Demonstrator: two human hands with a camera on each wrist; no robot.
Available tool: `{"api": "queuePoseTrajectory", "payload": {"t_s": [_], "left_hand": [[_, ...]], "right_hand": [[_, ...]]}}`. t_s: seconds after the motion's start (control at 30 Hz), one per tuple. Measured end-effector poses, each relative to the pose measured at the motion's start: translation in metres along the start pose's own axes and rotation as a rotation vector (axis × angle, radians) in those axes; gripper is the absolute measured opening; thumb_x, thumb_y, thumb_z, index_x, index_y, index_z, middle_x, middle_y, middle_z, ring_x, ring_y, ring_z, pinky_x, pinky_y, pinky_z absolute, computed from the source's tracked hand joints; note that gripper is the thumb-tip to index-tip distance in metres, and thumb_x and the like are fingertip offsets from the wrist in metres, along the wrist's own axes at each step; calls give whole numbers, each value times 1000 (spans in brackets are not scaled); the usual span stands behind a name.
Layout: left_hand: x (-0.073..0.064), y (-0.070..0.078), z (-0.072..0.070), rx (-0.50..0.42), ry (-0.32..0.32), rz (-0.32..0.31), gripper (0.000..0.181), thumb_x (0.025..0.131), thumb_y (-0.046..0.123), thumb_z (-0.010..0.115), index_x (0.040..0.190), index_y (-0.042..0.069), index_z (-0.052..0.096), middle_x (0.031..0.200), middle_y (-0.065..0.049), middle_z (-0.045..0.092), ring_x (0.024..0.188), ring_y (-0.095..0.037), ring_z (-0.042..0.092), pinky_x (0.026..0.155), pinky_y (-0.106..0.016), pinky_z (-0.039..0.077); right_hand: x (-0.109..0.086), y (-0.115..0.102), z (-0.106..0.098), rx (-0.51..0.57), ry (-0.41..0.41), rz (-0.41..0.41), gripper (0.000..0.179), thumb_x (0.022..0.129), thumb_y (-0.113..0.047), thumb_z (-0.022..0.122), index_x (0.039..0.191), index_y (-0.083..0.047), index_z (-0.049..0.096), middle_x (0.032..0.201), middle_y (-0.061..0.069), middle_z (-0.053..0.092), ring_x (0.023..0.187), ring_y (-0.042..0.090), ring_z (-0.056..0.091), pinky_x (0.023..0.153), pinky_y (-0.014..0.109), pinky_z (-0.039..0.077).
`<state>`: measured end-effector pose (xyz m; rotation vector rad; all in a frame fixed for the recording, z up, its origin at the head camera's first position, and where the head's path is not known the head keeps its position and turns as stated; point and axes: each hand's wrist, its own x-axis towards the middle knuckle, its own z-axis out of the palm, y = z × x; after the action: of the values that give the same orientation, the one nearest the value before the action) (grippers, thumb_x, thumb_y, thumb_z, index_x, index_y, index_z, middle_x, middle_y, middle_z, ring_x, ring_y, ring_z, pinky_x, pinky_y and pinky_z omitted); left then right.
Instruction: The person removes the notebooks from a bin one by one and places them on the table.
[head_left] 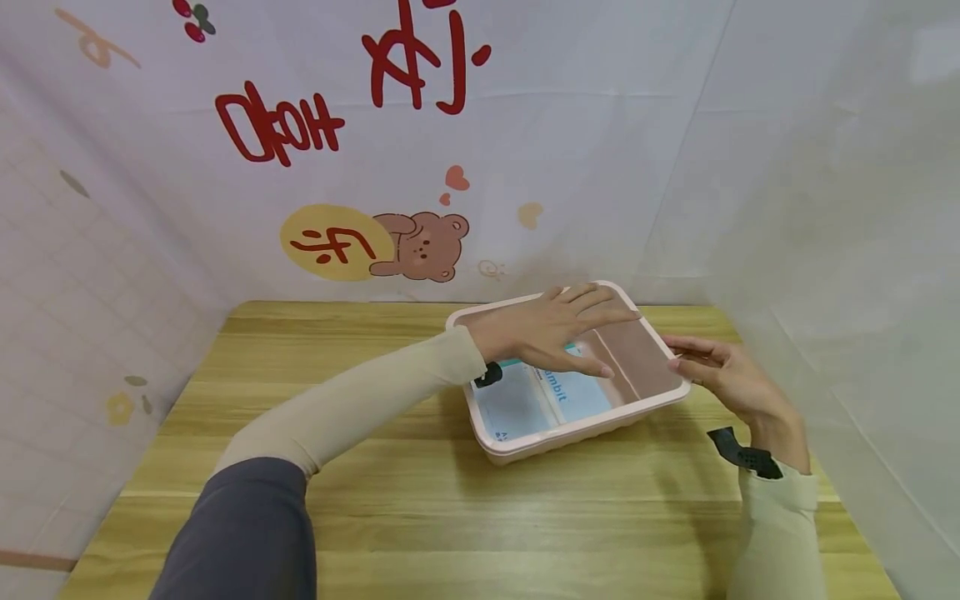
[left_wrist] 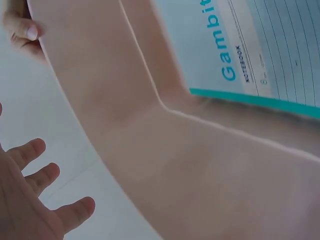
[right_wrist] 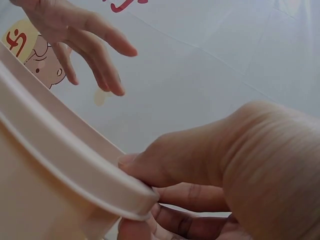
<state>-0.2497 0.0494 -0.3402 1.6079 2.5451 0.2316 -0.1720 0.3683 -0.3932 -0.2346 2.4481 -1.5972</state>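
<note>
A pale pink plastic bin [head_left: 600,419] is at the far side of the wooden table. Inside it lies a light blue notebook [head_left: 517,408] with a teal edge; the left wrist view shows "Gambit" on its cover. My left hand [head_left: 558,329] is over the bin with fingers spread and straight, holding nothing; in the right wrist view it hovers apart from the rim. At the bin's right end, my right hand [head_left: 731,379] pinches the rim corner, thumb [right_wrist: 145,162] on top and fingers below. My left forearm hides part of the bin.
White printed curtains [head_left: 585,167] stand behind the table [head_left: 495,525] and along both sides. The right-hand curtain [head_left: 862,333] comes down close beside my right hand. Black straps [head_left: 750,460] sit on my wrists.
</note>
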Motion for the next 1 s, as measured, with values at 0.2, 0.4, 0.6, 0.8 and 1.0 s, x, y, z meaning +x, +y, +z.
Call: {"api": "queuePoseTrajectory", "payload": {"t_s": [0.2,0.4,0.6,0.8,1.0], "left_hand": [[14,0,11,30,-22,30,83,95,78,41,163,42,13,172,3,13,160,-18,7,130,-45,10],[23,-1,26,-8,-98,38,82,95,76,42,163,42,11,172,-1,13,161,-22,7,129,-49,12],[32,-1,45,26,-170,27,84,94,80,39,163,42,9,173,-2,10,161,-24,5,130,-45,10],[44,-1,67,143,-202,29,85,96,77,39,164,34,12,168,-5,21,156,-24,18,128,-42,17],[55,0,83,250,-201,43,80,96,76,39,163,37,17,160,1,31,147,-19,30,125,-42,23]], "right_hand": [[0,0,0,1,-2,6,55,102,-21,64,148,4,48,125,-20,66,109,-2,67,88,17,54],[0,0,1,-2,-2,2,54,102,-20,65,147,5,49,124,-20,66,108,-1,67,87,20,55],[1,2,1,7,-13,-27,53,102,-17,64,147,6,48,124,-20,66,109,-1,67,87,20,56],[1,3,0,-16,9,-9,54,101,-21,66,147,4,50,124,-21,66,110,-4,66,88,17,54],[1,2,0,-18,9,0,55,101,-22,66,148,2,50,125,-21,65,111,-5,66,89,17,54]]}}
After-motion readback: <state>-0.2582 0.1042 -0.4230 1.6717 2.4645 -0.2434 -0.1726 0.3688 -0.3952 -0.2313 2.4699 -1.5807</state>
